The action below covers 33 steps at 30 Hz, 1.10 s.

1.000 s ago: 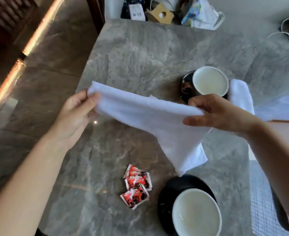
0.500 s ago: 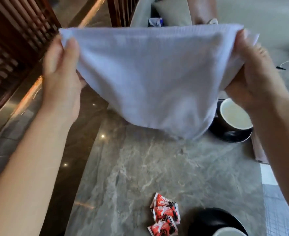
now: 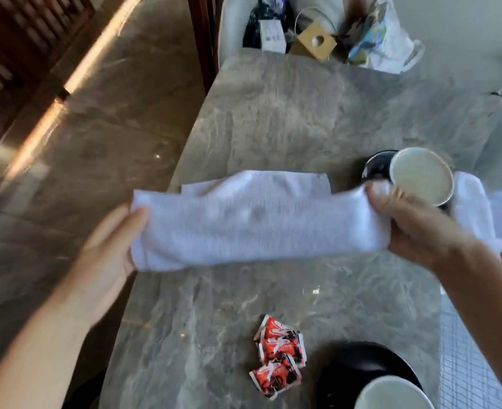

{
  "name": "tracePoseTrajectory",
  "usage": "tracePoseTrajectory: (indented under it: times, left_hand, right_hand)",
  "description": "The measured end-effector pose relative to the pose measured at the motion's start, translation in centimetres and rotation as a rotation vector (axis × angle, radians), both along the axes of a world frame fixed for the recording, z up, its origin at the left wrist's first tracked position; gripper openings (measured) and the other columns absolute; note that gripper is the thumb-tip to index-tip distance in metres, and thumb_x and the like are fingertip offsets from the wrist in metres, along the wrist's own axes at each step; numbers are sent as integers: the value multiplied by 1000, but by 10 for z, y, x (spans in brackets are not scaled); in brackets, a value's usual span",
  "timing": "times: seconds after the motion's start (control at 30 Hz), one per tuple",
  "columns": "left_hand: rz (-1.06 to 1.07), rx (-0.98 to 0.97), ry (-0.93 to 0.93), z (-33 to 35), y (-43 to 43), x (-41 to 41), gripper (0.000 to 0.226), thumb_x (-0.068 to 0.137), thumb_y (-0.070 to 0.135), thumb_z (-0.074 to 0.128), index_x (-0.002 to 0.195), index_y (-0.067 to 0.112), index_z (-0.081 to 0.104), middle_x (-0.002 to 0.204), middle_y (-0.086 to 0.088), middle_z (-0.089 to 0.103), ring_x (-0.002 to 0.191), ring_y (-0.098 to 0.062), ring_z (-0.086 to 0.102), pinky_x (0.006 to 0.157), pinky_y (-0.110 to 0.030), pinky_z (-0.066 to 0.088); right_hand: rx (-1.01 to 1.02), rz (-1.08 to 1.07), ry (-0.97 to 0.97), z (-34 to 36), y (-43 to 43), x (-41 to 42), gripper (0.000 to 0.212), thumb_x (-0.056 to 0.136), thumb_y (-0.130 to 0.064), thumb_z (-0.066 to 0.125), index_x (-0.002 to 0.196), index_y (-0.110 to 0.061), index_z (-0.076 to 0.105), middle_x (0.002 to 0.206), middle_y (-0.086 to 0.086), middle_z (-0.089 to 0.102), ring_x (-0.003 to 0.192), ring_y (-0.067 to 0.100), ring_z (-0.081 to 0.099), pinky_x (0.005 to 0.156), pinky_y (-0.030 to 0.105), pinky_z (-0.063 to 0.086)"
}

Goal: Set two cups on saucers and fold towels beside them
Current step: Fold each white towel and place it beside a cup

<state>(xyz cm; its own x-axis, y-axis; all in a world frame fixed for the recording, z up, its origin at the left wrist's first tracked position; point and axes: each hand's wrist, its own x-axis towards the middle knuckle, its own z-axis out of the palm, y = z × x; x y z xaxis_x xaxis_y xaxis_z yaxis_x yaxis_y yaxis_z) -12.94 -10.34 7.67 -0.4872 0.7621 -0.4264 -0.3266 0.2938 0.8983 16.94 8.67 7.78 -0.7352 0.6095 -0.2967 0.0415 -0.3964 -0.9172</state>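
Both hands on 1 white towel [image 3: 258,222], stretched left to right over the middle of the marble worktop [image 3: 273,119].
- Left hand [image 3: 108,255] pinches the left end, thumb on top.
- Right hand [image 3: 415,222] grips the right end, fingers curled round the cloth. Holding both ends keeps it taut so the fold line stays straight.
- Towel is doubled: the upper layer sags toward the near side and a flatter layer shows beyond it. Cannot tell whether that far layer touches the worktop.
- Far cup [image 3: 421,175] sits on the far saucer [image 3: 376,166], just beyond the right hand. A folded towel [image 3: 474,208] lies just right of it, so that setting looks done.
- Near cup [image 3: 391,394] sits on the near saucer [image 3: 356,367] at the bottom edge, with no towel beside it. Judgement: the held towel is meant for this one.
- 3 red sachets [image 3: 279,355] lie just left of the near saucer. They take up that side, so the towel probably needs another spot.
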Motion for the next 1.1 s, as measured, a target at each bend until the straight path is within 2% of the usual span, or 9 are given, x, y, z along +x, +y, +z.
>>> tracePoseTrajectory:
  times: [0.1, 0.23, 0.3, 0.4, 0.5, 0.6, 0.7, 0.9, 1.1]
  left_hand:
    - [-22, -208, -60, -35, -36, 25, 60, 48, 61, 77, 96, 26, 71, 100, -3, 75, 89, -16, 71, 71, -34, 59]
    - [-16, -445, 1, -67, -53, 40, 62, 64, 53, 61, 119, 25, 57, 112, 14, 62, 111, -11, 57, 100, -36, 42]
    - [-29, -453, 70, -73, -49, 43, 71, 68, 52, 58, 131, 22, 49, 105, 24, 55, 107, -2, 52, 103, -31, 36]
    - [-5, -420, 92, -73, -32, 38, 59, 75, 49, 57, 129, 26, 51, 106, 22, 60, 103, 1, 55, 97, -29, 41]
    - [-29, -348, 151, -67, -3, 31, 27, 91, 36, 49, 110, 22, 61, 101, 11, 66, 92, -4, 60, 77, -24, 45]
    - [-56, -281, 286, -68, 20, 25, 29, 97, 25, 42, 97, 1, 57, 85, -7, 54, 75, -12, 48, 63, -25, 33]
    - [-44, -291, 384, -77, 34, 19, 28, 97, 20, 41, 79, 1, 51, 74, -7, 39, 66, -11, 34, 59, -27, 24]
    - [-15, -306, 447, -94, 44, 13, 27, 94, 21, 44, 70, 10, 41, 65, -1, 28, 60, -10, 25, 55, -29, 19]
    - [-46, -293, 538, -95, 48, 10, 31, 92, 18, 47, 65, 7, 37, 61, -2, 27, 55, -10, 24, 52, -30, 19]
  right_hand:
    - [-262, 7, -130, -37, -24, 28, 40, 68, -46, 77, 87, -11, 75, 81, 7, 75, 72, 17, 72, 60, 27, 58]
    - [-390, 5, -274, -67, -48, 50, 30, 88, -27, 51, 85, -9, 74, 83, 8, 75, 74, 17, 72, 61, 26, 57]
    - [-381, -12, -308, -74, -48, 52, 31, 88, -27, 50, 90, -8, 74, 90, 11, 75, 79, 20, 72, 64, 28, 58]
    - [-252, -80, -320, -74, -36, 42, 35, 85, -36, 54, 92, -8, 72, 89, 12, 74, 76, 20, 71, 65, 29, 58]
    - [55, -207, -418, -70, -16, 20, 33, 87, -40, 56, 78, -10, 67, 65, -4, 62, 61, 9, 58, 54, 26, 46]
    - [393, -259, -583, -75, 5, -2, 38, 94, -26, 53, 71, 4, 46, 62, 3, 39, 60, 15, 37, 55, 30, 30]
    - [630, -258, -779, -83, 14, -18, 40, 92, -22, 52, 59, -12, 33, 54, -2, 30, 51, 6, 27, 46, 21, 23]
    - [755, -308, -840, -95, 16, -27, 40, 88, -20, 50, 56, -13, 28, 48, -1, 31, 47, 7, 32, 45, 22, 26]
    - [761, -302, -863, -95, 18, -29, 25, 88, -18, 48, 65, -6, 47, 53, 2, 44, 51, 11, 37, 47, 20, 28]
